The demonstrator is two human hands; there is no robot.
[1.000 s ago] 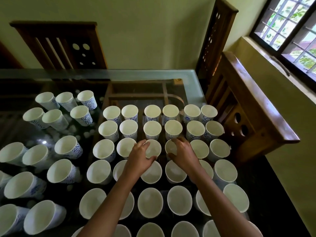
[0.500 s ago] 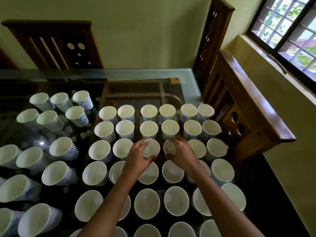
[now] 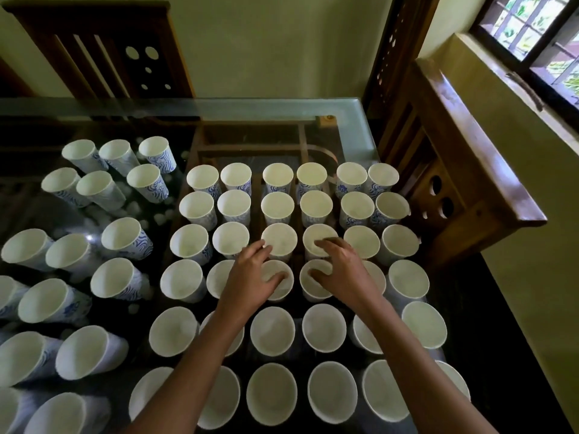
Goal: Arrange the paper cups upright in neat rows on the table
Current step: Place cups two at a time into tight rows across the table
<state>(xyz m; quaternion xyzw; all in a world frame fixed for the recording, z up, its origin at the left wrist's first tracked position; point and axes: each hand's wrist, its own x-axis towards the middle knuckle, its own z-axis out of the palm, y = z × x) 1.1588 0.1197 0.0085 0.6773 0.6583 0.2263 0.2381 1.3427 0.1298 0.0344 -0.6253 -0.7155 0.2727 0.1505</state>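
Near edge, 6 o'clock: paper cups (image 3: 271,393) stand mouth-up, rows evenly spaced. Both forearms reach in over them.

Mid-desk: left hand (image 3: 250,280) and right hand (image 3: 343,270) have pulled back one row toward 6 o'clock in the last half second. They were on the third-row pair (image 3: 282,236). Now the thumbs lie across the mouths of the fourth-row pair, left cup (image 3: 282,291) and right cup (image 3: 313,291). The fingers (image 3: 260,247) still reach the third-row rims at 12 o'clock of the hands. On both hands they are spread and loosely bent, touching rims, not wrapped round any cup as far as I can see.

My read: third-row pair is set and the hands are squaring up the next pair. This is alignment inside the block, not new placement.

Farther, 12 o'clock: far rows (image 3: 316,177), six across, straight, near the glass edge of the desk (image 3: 282,108).

9 o'clock side: loose cluster (image 3: 119,278), mouths up but in ragged groups, uneven gaps, out of line with the block. Likely the remaining work.

Cups: white inside, blue wave print outside, tapered, thin rolled rim. Look light, so they'd probably skid or tip on glass if nudged high.
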